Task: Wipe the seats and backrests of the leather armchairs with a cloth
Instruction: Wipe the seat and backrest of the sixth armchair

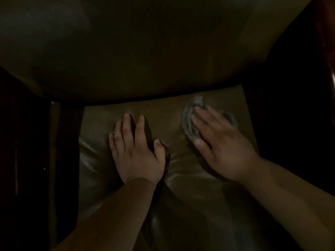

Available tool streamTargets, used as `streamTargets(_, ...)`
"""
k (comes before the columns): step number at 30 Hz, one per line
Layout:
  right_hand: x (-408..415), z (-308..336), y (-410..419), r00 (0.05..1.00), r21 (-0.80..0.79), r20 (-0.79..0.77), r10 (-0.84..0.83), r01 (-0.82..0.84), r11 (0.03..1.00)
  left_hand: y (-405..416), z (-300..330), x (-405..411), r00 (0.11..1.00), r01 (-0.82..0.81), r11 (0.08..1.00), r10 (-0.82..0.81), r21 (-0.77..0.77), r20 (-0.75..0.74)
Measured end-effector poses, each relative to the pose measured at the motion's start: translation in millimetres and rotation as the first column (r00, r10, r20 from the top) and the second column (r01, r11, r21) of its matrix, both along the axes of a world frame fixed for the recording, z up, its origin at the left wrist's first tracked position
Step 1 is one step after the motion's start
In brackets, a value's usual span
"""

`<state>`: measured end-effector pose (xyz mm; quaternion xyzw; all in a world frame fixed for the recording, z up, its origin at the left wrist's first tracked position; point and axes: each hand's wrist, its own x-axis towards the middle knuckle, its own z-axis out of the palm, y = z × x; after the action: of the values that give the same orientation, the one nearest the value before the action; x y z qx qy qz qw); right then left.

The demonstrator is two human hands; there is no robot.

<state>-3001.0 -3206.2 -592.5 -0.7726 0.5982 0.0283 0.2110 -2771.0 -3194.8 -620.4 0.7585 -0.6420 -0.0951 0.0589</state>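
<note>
Two hands rest on the seat (126, 205) of a brown leather armchair, seen from above in dim light. Left hand (137, 153) lies flat, palm down, fingers (126, 127) spread a little and pointing toward the backrest (126, 51), with nothing under it but leather. Right hand (223, 145) sits just beside it, toward the seat's far right corner, also flat and open, pressing down on a crumpled grey cloth (190, 122). That cloth pokes out past the fingertips and along the thumb side of the right hand, lying on the seat close to the crease where seat meets backrest; a bit more of it shows beyond the little-finger side. The right hand is blurred, so its finger detail is soft. Beyond both hands the backrest rises, broad and dark. Dark wooden frame (67, 142) stands outside the left hand, and a reddish wooden arm (326, 42) shows beyond the right hand at the edge.
</note>
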Motion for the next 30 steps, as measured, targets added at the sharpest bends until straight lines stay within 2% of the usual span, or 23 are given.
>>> streamTargets(1,-17.6,-5.2,-4.7,0.997,-0.038,-0.009,-0.071,0.07,0.997,-0.1,-0.6,-0.7,1.0,-0.004,1.0,0.004,-0.005,-0.007)
streamTargets(2,-29.8,-11.0,-14.6,0.975,-0.078,-0.017,-0.221,0.219,0.973,-0.5,-2.5,-1.0,1.0,-0.008,1.0,0.008,-0.016,-0.013)
streamTargets(4,-27.0,-23.3,-43.6,0.865,-0.071,-0.058,-0.498,0.494,0.866,0.5,-7.1,0.6,1.0,-0.01,1.0,0.009,-0.027,-0.022)
streamTargets(6,17.1,-27.1,-61.1,0.799,-0.109,-0.089,-0.595,0.586,0.803,1.4,-10.1,2.5,0.999,-0.006,1.0,0.005,-0.025,-0.036)
streamTargets(7,40.2,-25.3,-61.9,0.807,-0.084,-0.085,-0.585,0.579,0.811,2.0,-9.1,2.3,0.999,-0.002,1.0,0.002,-0.015,-0.04)
streamTargets(9,65.9,-13.7,-53.1,0.908,-0.026,-0.052,-0.416,0.416,0.909,1.1,-3.5,1.9,0.999,0.009,1.0,-0.008,0.014,-0.036)
streamTargets(11,52.6,4.5,-38.2,0.982,0.005,-0.017,-0.19,0.19,0.982,-0.5,5.4,3.6,0.999,0.022,0.998,-0.019,0.057,-0.045)
streamTargets(13,17.9,10.6,-27.4,0.998,0.037,-0.048,-0.037,0.039,0.999,-1.7,17.1,8.7,0.997,0.046,0.993,-0.039,0.105,-0.071)
streamTargets(14,0.8,11.3,-24.6,0.994,0.036,-0.092,-0.059,0.062,0.997,-1.5,23.8,11.1,0.995,0.072,0.988,-0.061,0.136,-0.08)
streamTargets(15,-12.6,8.3,-23.3,0.978,0.026,-0.131,-0.163,0.168,0.985,-0.1,30.2,14.5,0.992,0.103,0.981,-0.09,0.164,-0.085)
streamTargets(17,-11.9,1.4,-26.6,0.859,0.043,-0.219,-0.464,0.483,0.874,5.5,41.8,27.4,0.979,0.193,0.955,-0.171,0.226,-0.112)
streamTargets(18,5.0,-1.7,-28.5,0.801,0.059,-0.254,-0.541,0.572,0.818,10.8,47.8,38.0,0.968,0.242,0.933,-0.213,0.268,-0.131)
streamTargets(19,30.1,-2.2,-28.6,0.79,0.06,-0.263,-0.554,0.586,0.808,17.9,53.2,53.0,0.959,0.28,0.908,-0.248,0.31,-0.138)
streamTargets(21,91.6,7.4,-19.7,0.885,0.059,-0.174,-0.431,0.446,0.893,35.1,62.5,91.1,0.942,0.328,0.853,-0.325,0.406,-0.079)
streamTargets(23,144.2,25.6,-2.7,0.991,0.097,-0.069,-0.115,0.121,0.988,50.2,72.0,128.5,0.912,0.334,0.804,-0.408,0.492,0.047)
streamTargets(25,165.3,39.2,11.4,0.98,0.144,0.0,0.201,-0.199,0.969,53.3,81.3,154.2,0.884,0.328,0.781,-0.452,0.531,0.12)
streamTargets(27,150.9,35.4,9.3,0.944,0.091,0.012,0.33,-0.33,0.94,46.3,89.1,168.0,0.893,0.31,0.773,-0.436,0.553,0.109)
streamTargets(28,138.9,29.5,5.3,0.955,0.041,-0.02,0.297,-0.296,0.954,42.7,92.1,172.1,0.911,0.294,0.775,-0.404,0.559,0.08)
streamTargets(29,122.1,21.6,-1.0,0.983,-0.002,-0.073,0.171,-0.171,0.985,40.8,92.7,174.9,0.93,0.278,0.778,-0.365,0.563,0.045)
streamTargets(30,106.4,17.9,-6.3,0.992,-0.003,-0.118,-0.037,0.036,0.999,41.2,92.5,176.3,0.944,0.265,0.784,-0.329,0.561,0.014)
